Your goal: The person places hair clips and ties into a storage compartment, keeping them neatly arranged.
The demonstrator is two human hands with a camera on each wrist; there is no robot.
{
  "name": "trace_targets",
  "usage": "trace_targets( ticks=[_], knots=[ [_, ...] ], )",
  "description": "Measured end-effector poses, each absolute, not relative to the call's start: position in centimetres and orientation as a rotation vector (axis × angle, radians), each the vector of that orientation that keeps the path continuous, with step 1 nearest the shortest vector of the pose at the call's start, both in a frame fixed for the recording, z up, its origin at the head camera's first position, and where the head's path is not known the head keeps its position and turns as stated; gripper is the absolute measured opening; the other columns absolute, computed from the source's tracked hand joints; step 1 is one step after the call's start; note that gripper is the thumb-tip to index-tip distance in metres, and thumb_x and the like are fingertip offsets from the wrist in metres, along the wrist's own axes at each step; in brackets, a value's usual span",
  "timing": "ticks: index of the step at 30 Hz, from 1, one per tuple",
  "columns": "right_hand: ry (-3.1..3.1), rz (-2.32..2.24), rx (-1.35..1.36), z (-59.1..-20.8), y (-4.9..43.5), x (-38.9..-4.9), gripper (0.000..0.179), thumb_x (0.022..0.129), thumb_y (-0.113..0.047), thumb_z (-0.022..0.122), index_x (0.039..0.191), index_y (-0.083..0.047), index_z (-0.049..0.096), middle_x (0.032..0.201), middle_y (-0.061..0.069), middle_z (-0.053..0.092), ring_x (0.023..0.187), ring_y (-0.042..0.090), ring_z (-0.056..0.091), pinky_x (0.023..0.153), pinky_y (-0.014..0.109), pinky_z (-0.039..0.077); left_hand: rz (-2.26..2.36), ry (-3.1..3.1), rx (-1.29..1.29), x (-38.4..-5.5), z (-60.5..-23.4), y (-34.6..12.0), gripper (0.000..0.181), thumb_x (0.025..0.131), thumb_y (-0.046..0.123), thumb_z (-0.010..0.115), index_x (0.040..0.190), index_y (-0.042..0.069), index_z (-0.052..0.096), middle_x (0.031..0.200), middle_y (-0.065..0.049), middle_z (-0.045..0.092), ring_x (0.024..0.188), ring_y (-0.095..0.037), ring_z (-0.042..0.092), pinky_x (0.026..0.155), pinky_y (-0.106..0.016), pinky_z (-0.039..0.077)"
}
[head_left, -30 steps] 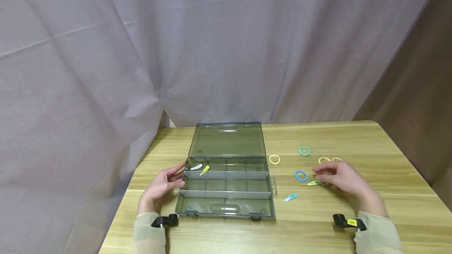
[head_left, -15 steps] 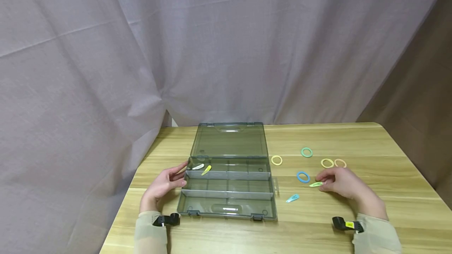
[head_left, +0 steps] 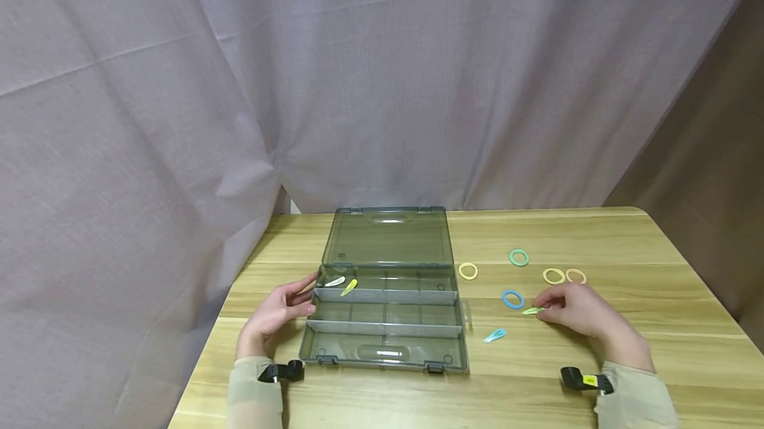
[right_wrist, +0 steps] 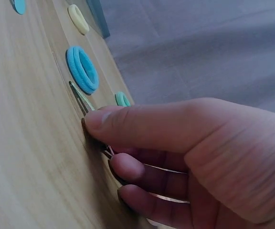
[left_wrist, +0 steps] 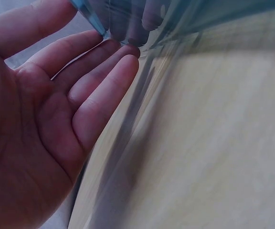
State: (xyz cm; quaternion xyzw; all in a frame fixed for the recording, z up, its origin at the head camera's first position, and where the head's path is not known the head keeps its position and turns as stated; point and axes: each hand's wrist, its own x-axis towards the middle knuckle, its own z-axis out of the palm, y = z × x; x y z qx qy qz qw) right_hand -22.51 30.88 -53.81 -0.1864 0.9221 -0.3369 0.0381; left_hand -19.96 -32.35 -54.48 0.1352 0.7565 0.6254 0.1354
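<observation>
At the right of the head view, my right hand [head_left: 575,309] pinches a light-green snap hair clip [head_left: 533,311] between thumb and fingers, low over the wood. The right wrist view shows the thumb on the clip [right_wrist: 81,97], whose far end is hidden. My left hand [head_left: 277,315] touches the left side of an open, smoky clear compartment box [head_left: 382,329], its fingers nearly straight in the left wrist view. In the box's back row lie a white hair clip [head_left: 335,281] and a yellow hair clip [head_left: 349,288]. A teal hair clip [head_left: 495,335] lies right of the box.
Around the right hand lie hair ties: blue [head_left: 512,299], green [head_left: 518,257], yellow [head_left: 553,276] and peach [head_left: 575,276]. Another yellow hair tie [head_left: 468,271] is close to the box. The raised lid [head_left: 388,237] stands behind, before a grey curtain [head_left: 382,84].
The head view has shifted slightly. My right fingers have closed in on the light-green clip, which now tilts a little differently. My left hand stays at the box.
</observation>
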Motion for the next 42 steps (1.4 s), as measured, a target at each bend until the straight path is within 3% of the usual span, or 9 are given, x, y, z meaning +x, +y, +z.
trace_targets(
  ticks=[6,17,26,42],
  knots=[
    [2.862,-1.005,-0.573,-53.66,30.56,-22.45,0.010,0.085,-0.013,0.087,0.093,-0.013,0.081,0.082,-0.012,0.070,0.073,-0.001,0.059,0.067,0.023,0.053,1.821,2.176,0.394,-19.92,-54.39,-32.35,0.075,0.098,-0.005,0.070,0.162,-0.009,0.031,0.169,-0.027,0.027,0.150,-0.053,0.035,0.114,-0.028,0.046],
    [2.888,-0.957,-0.614,-53.27,30.18,-22.44,0.006,0.088,-0.013,0.085,0.093,-0.012,0.081,0.083,-0.012,0.071,0.074,-0.002,0.061,0.068,0.024,0.055,1.807,2.203,0.397,-19.95,-54.51,-32.45,0.075,0.097,-0.004,0.071,0.162,-0.008,0.034,0.169,-0.025,0.028,0.149,-0.052,0.036,0.111,-0.021,0.045],
    [2.926,-0.848,-0.551,-53.51,30.15,-22.68,0.003,0.093,-0.020,0.085,0.095,-0.020,0.083,0.089,-0.014,0.073,0.080,-0.001,0.063,0.074,0.029,0.057,1.806,2.202,0.395,-19.90,-54.33,-32.34,0.074,0.097,-0.006,0.070,0.162,-0.008,0.033,0.169,-0.026,0.028,0.149,-0.052,0.036,0.112,-0.022,0.045],
    [2.891,-0.932,-0.550,-52.97,30.40,-22.19,0.004,0.096,-0.019,0.081,0.097,-0.015,0.080,0.086,-0.012,0.070,0.074,-0.001,0.059,0.067,0.024,0.053,1.810,2.183,0.425,-20.06,-54.41,-32.50,0.077,0.097,-0.003,0.072,0.162,-0.009,0.031,0.169,-0.027,0.027,0.149,-0.052,0.035,0.112,-0.026,0.047]
  ],
)
